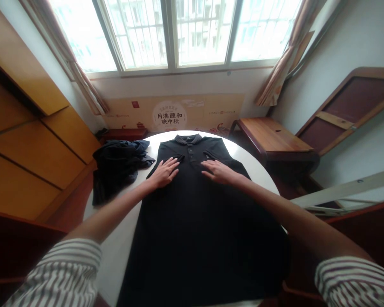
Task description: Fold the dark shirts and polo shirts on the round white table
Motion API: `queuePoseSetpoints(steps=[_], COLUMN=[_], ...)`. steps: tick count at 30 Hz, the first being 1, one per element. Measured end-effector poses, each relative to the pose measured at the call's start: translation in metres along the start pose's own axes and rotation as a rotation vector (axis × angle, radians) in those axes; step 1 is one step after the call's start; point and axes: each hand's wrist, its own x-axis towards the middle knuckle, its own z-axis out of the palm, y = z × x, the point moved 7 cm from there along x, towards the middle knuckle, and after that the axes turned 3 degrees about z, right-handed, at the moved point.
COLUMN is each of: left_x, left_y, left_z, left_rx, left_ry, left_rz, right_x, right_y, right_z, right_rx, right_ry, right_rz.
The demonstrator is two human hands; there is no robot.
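A black polo shirt [205, 230] lies spread front side up, its buttoned collar at the far side and its hem toward me. Both short sleeves are folded inward over the chest. My left hand [165, 172] rests flat on the shirt by the left sleeve, fingers spread. On the other side, my right hand [218, 171] lies on the fabric just below the right sleeve, its fingers stretched out. Neither hand grips anything.
The shirt lies on a round white table [110, 251]. A heap of dark clothes [120, 164] sits at its left edge. Beyond stand a wooden side table [275, 134] at right, wooden cabinets [35, 145] at left and a banner [192, 111] under the window.
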Motion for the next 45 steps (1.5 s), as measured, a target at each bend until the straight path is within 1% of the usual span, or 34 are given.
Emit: queuePoseSetpoints(steps=[2,4,6,8,12,15,18,21,23,25,28,31,33,35,37,40,42,45], left_x=[-0.045,-0.088,-0.126,-0.158,-0.208,-0.240,-0.269,-0.291,-0.300,-0.304,-0.304,-0.303,-0.303,-0.305,-0.309,-0.314,-0.316,-0.315], left_y=[0.024,0.043,0.056,0.063,0.068,0.079,0.091,0.095,0.096,0.100,0.116,0.141,0.155,0.162,0.166,0.166,0.164,0.159], left_z=[0.008,0.012,0.012,0.011,0.007,0.003,-0.008,-0.025,-0.034,-0.040,-0.044,-0.042,-0.040,-0.038,-0.035,-0.030,-0.028,-0.029], left_rx=[-0.035,-0.065,-0.078,-0.067,-0.028,-0.024,-0.033,-0.054,-0.059,-0.051,-0.047,-0.019,0.038,0.092,0.136,0.195,0.210,0.170], left_ry=[-0.062,-0.098,-0.114,-0.114,-0.073,-0.029,0.066,0.187,0.225,0.231,0.178,0.112,0.123,0.151,0.168,0.159,0.126,0.069], left_rz=[0.065,0.086,0.085,0.066,-0.015,0.015,0.068,0.048,0.033,0.031,0.082,0.232,0.322,0.366,0.395,0.416,0.409,0.393], right_x=[-0.053,-0.101,-0.141,-0.170,-0.211,-0.237,-0.264,-0.290,-0.306,-0.319,-0.331,-0.336,-0.334,-0.328,-0.318,-0.297,-0.280,-0.255], right_y=[-0.033,-0.057,-0.072,-0.078,-0.076,-0.074,-0.077,-0.080,-0.080,-0.078,-0.074,-0.078,-0.087,-0.099,-0.115,-0.144,-0.164,-0.193], right_z=[0.013,0.023,0.027,0.028,0.028,0.029,0.029,0.026,0.022,0.017,0.008,0.000,-0.005,-0.010,-0.014,-0.015,-0.012,-0.001], right_rx=[0.027,0.047,0.053,0.044,0.001,-0.026,-0.035,-0.037,-0.034,-0.033,-0.033,-0.047,-0.051,-0.027,0.020,0.086,0.105,0.107], right_ry=[-0.017,-0.026,-0.013,0.008,0.046,0.069,0.086,0.106,0.128,0.168,0.246,0.291,0.302,0.303,0.294,0.285,0.272,0.226], right_rz=[-0.052,-0.075,-0.071,-0.042,0.047,0.079,0.037,-0.036,-0.083,-0.117,-0.137,-0.166,-0.185,-0.197,-0.225,-0.272,-0.304,-0.362])
